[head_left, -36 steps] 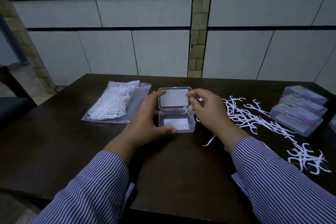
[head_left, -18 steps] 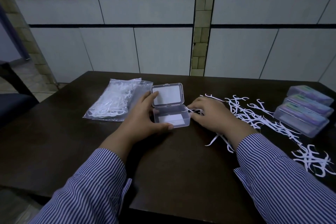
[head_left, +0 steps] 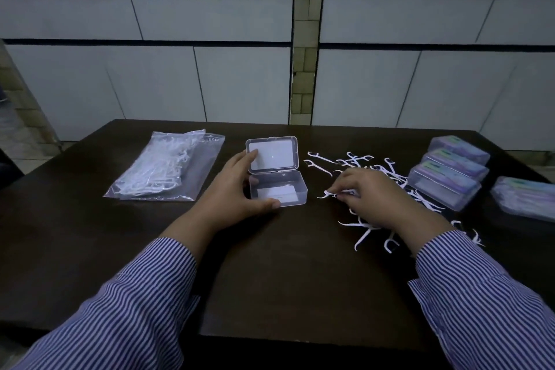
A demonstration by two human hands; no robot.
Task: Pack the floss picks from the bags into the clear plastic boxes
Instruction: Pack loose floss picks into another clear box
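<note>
A clear plastic box stands open at the table's middle, its lid tilted back, a white label on its floor. My left hand holds the box at its left side, thumb along the front edge, fingers touching the lid. Right of the box, my right hand pinches white floss picks over a loose scatter of floss picks. A clear bag of floss picks lies flat at the left.
Three closed, filled boxes sit in a row at the right, and another filled box lies at the right edge. The dark table ends near my sleeves. A tiled wall rises behind it.
My right hand left the box's lid and moved right onto the loose picks, where it now pinches some. My left hand stays at the box, whose lid stands open.
</note>
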